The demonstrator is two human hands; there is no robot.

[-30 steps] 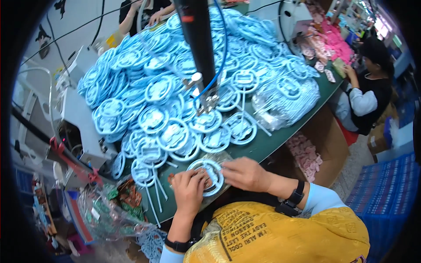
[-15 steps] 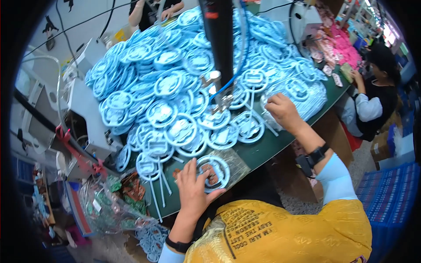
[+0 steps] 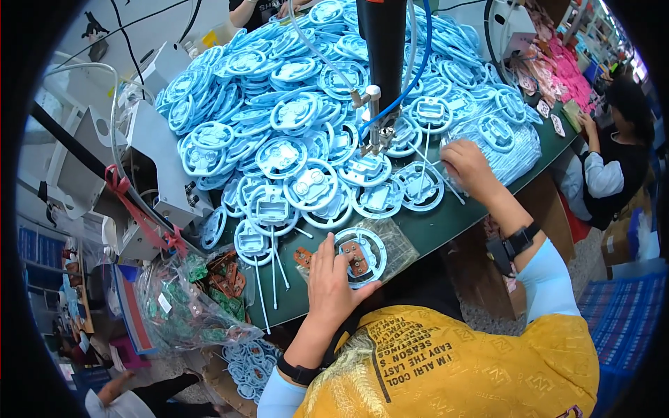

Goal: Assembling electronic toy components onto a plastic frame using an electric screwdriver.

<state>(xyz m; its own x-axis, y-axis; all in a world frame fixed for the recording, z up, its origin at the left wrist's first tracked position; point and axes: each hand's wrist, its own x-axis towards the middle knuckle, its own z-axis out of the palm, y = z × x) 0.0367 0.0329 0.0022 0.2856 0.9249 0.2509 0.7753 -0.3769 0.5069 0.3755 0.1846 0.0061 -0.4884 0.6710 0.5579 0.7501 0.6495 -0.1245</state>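
Note:
My left hand point(image 3: 333, 284) is closed around the left and near edge of a light-blue round plastic frame point(image 3: 377, 245) on the green table. Inside the ring lies a brown circuit board point(image 3: 357, 259) with small round parts, partly covered by my fingers. Another small brown board point(image 3: 302, 256) lies left of those fingers. My right hand point(image 3: 471, 167) is over the table's right part, its fingers curled together beside thin blue plastic rods point(image 3: 426, 161). Whatever those fingers may hold is hidden. Just left of it hangs the metal tip point(image 3: 377, 139) of a black vertical tool.
A large heap of blue frames point(image 3: 286, 157) covers the table's far side. Clear plastic point(image 3: 512, 150) lies at right. A bag of green boards point(image 3: 174, 299) stands at left beside grey machines point(image 3: 157, 164). Co-workers are at far side, right point(image 3: 613, 153) and lower left point(image 3: 129, 403).
The whole view has shifted, so the table appears farther right and higher. My hands keep nearly the same places on it. A person has come into view at lower left.

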